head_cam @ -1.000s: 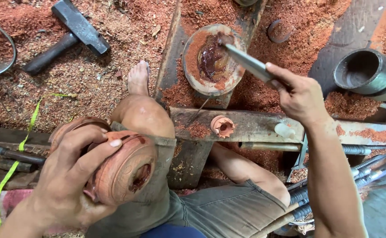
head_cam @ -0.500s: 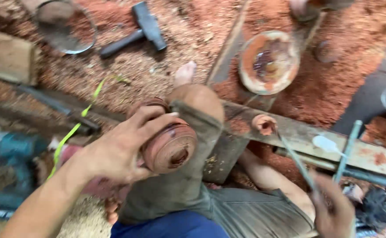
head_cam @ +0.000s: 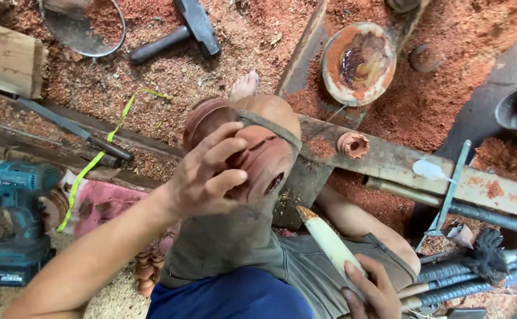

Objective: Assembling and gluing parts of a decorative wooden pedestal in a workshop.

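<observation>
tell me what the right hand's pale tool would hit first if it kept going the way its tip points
Probably the reddish turned wooden piece that the left hand grips against the raised knee. The right hand aims the pale-handled tool up-left toward it, though depth is unclear.

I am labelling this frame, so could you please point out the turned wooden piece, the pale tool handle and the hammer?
turned wooden piece (head_cam: pixel 264 162): head view, on its reddish side wall.
pale tool handle (head_cam: pixel 329 242): head view, mid-length.
hammer (head_cam: pixel 198 23): head view, on its dark head.
</observation>
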